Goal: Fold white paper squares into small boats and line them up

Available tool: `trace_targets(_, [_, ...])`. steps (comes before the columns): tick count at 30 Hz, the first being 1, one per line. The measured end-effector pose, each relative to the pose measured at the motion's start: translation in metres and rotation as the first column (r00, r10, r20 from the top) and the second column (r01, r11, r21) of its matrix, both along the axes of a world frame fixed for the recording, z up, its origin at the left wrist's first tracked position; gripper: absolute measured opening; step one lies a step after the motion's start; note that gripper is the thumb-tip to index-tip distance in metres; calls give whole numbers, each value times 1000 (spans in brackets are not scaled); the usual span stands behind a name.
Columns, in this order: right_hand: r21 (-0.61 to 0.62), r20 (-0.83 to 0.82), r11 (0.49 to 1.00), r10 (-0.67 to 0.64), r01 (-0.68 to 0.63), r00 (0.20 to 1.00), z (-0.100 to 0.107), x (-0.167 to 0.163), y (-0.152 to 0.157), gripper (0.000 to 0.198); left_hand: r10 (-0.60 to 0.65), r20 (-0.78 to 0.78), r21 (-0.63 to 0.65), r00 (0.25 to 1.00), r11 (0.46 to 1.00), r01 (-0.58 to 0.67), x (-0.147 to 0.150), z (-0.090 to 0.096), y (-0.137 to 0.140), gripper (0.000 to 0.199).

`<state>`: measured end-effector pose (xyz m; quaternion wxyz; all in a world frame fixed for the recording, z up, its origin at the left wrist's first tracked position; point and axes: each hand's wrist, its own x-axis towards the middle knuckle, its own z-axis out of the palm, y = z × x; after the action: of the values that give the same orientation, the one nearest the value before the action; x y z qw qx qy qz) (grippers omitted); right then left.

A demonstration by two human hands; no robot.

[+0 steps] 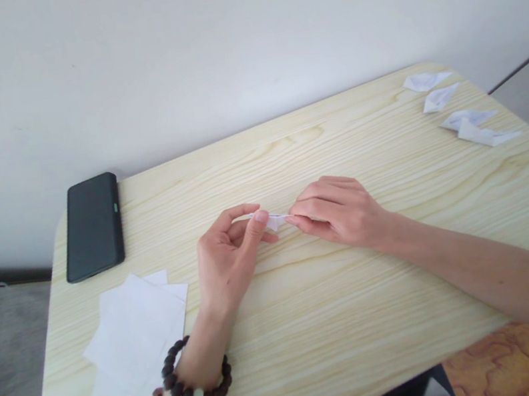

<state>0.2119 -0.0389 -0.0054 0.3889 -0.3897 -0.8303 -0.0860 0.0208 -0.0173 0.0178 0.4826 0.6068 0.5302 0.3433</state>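
A small piece of folded white paper (273, 222) is stretched between my two hands above the middle of the table. My left hand (233, 250) pinches its left part between thumb and fingers, and a beaded bracelet circles that wrist. At the other end, the thumb and forefinger of my right hand (338, 211) close on its thin tip. The fingers cover much of the paper, so its full shape is hidden. Left of my left wrist lies a loose stack of white paper sheets (134, 328).
A black power bank or phone (91, 227) lies at the table's back left corner. Several folded white paper pieces (427, 81) sit along the far right edge. The wooden table (318, 337) stands against a white wall (218, 43).
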Motion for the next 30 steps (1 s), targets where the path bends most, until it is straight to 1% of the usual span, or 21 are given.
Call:
trace_targets(4, [89,18,996,6,-8,1000,3,-2,-2,3,35,28,-19,999,999,-35,3,4,-2,32])
trace_targets(6, [102,2,995,-4,4,1000,3,-2,-3,4,2,38,-13,999,1000,-2,1,2,-1,29])
trace_targets(8, [89,-17,996,-2,4,1000,1,-3,-4,5,-69,64,0,996,998,69,-1,0,1,28])
trace_targets(9, [71,-25,997,2,-1,1000,0,-3,-4,5,-97,73,1,993,995,98,-3,-2,1,29])
trace_targets(11, [15,-41,1000,24,-23,999,-2,-5,-5,5,-116,87,1,989,993,116,-5,-5,2,33])
trace_targets(13, [-81,-78,995,52,-58,996,-3,-6,-6,4,-102,100,1,990,995,102,-7,-7,3,36])
trace_targets(15, [-185,-147,978,72,-99,986,-2,-7,-6,7,-98,107,-2,989,995,98,-7,-7,3,36])
trace_targets(18, [-301,-236,947,39,-112,971,-1,-8,-6,13,-115,107,-3,988,993,116,-7,-8,2,33])
trace_targets(20, [-349,-268,932,-1,-96,963,-1,-8,-6,12,-128,115,8,985,992,128,-6,-8,2,30])
trace_targets(24, [-394,-308,914,-29,-100,951,-1,-9,-5,8,-160,106,34,981,987,157,-6,-9,2,29])
trace_targets(28, [-395,-300,915,-42,-84,953,-3,-9,-5,9,-183,58,93,981,980,177,-6,-11,1,30])
trace_targets(30, [-379,-294,923,-45,-73,955,-5,-10,-5,14,-191,30,130,981,974,186,-6,-12,1,31])
